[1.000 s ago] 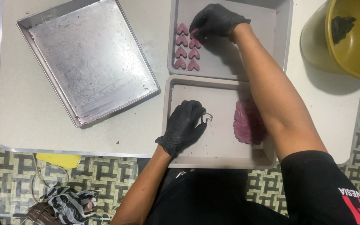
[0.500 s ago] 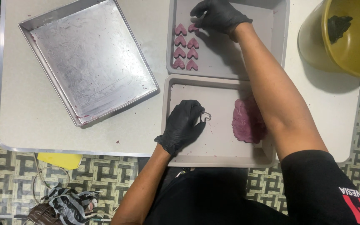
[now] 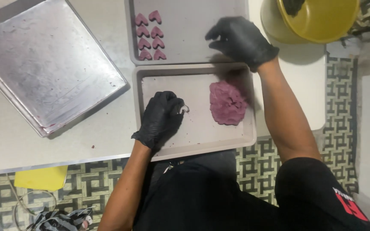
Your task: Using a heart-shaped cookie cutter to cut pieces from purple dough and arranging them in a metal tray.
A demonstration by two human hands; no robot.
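Both hands wear black gloves. My left hand [image 3: 161, 116] rests in the near tray [image 3: 193, 141], closed around a small metal cutter [image 3: 184, 108]. A flattened slab of purple dough [image 3: 228, 102] lies to its right in the same tray. My right hand [image 3: 240, 39] hovers over the far tray [image 3: 193, 25], fingers loosely curled with nothing visible in them, right of two columns of purple heart-shaped pieces [image 3: 150, 36].
A large steel baking tray [image 3: 43, 64] lies tilted on the white table at the left. A yellow bowl [image 3: 317, 19] stands at the top right. A yellow cloth [image 3: 41, 177] and cables lie on the patterned floor below the table edge.
My right hand has drawn back to the right from the row of hearts, where one more piece now lies. The left hand has stayed in place on the cutter.
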